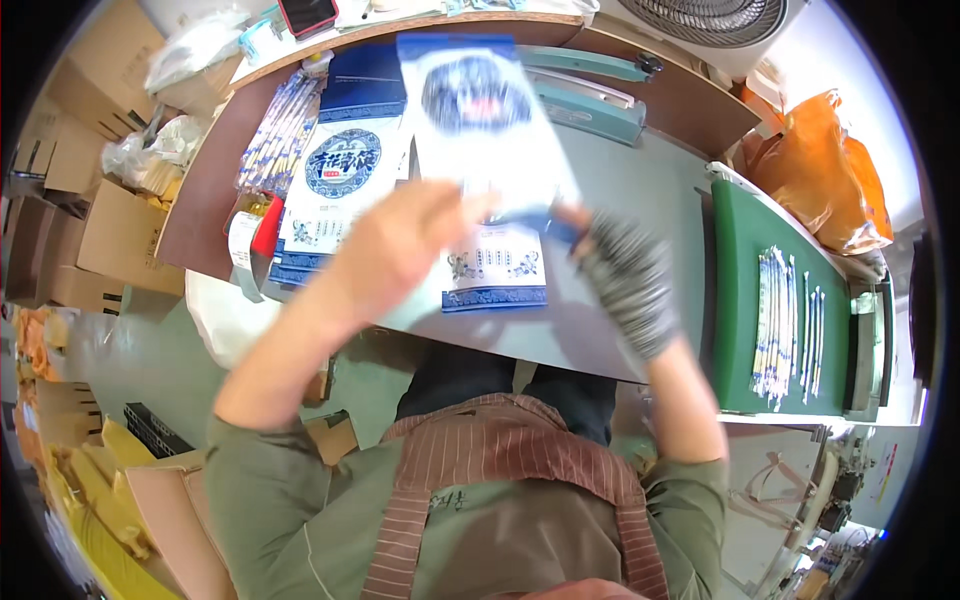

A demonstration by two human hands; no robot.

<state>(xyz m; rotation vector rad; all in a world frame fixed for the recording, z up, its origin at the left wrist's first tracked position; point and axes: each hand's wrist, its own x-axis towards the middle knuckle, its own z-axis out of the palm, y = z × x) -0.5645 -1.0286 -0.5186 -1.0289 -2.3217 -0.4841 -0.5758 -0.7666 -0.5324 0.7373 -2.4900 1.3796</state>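
The white-and-blue printed packaging bag (488, 140) stretches forward from between the two hands, blurred, its far end reaching toward the back of the work table (640, 200). The right hand (632, 275), in a grey striped glove that leaves the fingertips bare, seems to pinch the bag's dark-blue near corner between thumb and fingers. The bare left hand (395, 240) has its fingers over the bag's near edge; blur hides whether they grasp it or only rest there. The step in hand looks like handling this near end, perhaps straightening or opening it; a next move would call for a sure hold on both sides of that edge and keeping the film from creasing. Just nearer than the fingertips, a second printed bag (496, 270) lies flat, partly covered, and beyond the left hand a matching printed bag (335, 165) lies beside slim wrapped chopstick packets (275, 135). A red tape dispenser (267, 226) sits to the left hand's left. Ahead of the right hand stands what looks like a teal bar sealer (600, 113); well to its right, a green board (735, 290) carries more wrapped chopsticks (774, 330).
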